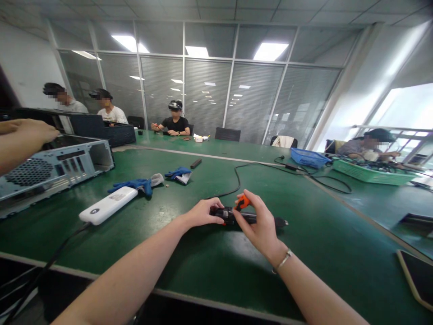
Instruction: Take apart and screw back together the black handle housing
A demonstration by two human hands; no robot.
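The left hand [203,212] pinches the black handheld tool [249,217] at its nine o'clock end, presumably steadying it, while the right hand [263,225] pinches an orange-and-black handle [242,202] towards eleven.

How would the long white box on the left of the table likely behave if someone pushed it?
The white box would probably slide rather than roll or tip, since it lies on a broad flat side. Its smooth-looking case may be slightly slippery. The black cord at its near end would likely flex and perhaps drag on it.
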